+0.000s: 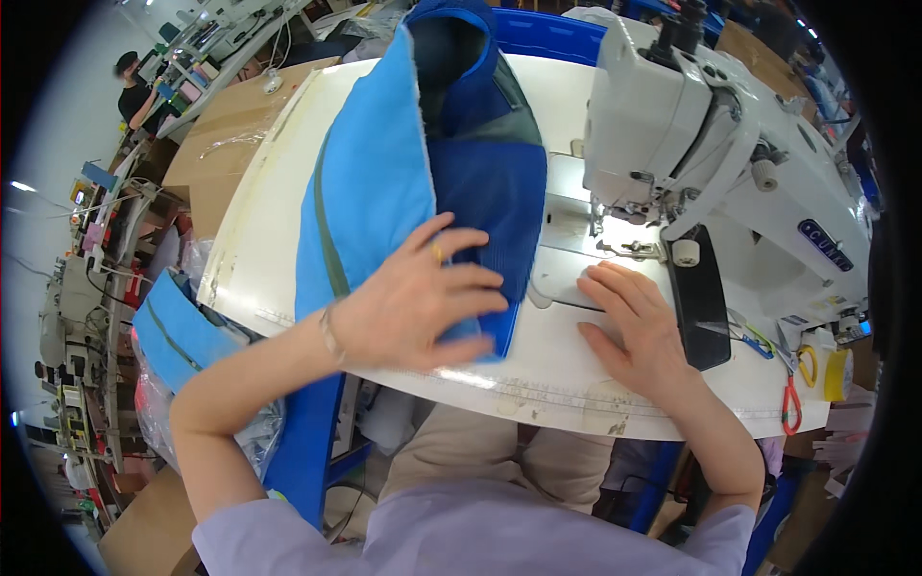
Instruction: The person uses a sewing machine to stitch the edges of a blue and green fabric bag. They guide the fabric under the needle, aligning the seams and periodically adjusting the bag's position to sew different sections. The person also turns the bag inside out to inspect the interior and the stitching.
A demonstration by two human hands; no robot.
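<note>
A light and dark blue fabric piece (375, 182), like part of a bag, lies on the white table to the left of the sewing machine (663, 125). A dark green strip runs along its light side, and its far end curls up into a loop. Over its near edge my left hand (413, 305) is spread, fingers apart and slightly blurred; whether it presses on the cloth I cannot tell. My right hand (634, 328) rests with stretched fingers at the machine's metal plate (567, 274), holding nothing. Between that hand and the fabric there is a gap.
Scissors with red handles (790, 403), small snips (754, 338) and a yellow tape roll (838, 374) lie at the table's right. A blue bin (547, 36) stands behind. Another blue fabric piece (182, 331) hangs low at left, beside cardboard (230, 144). A person (136, 94) sits far left.
</note>
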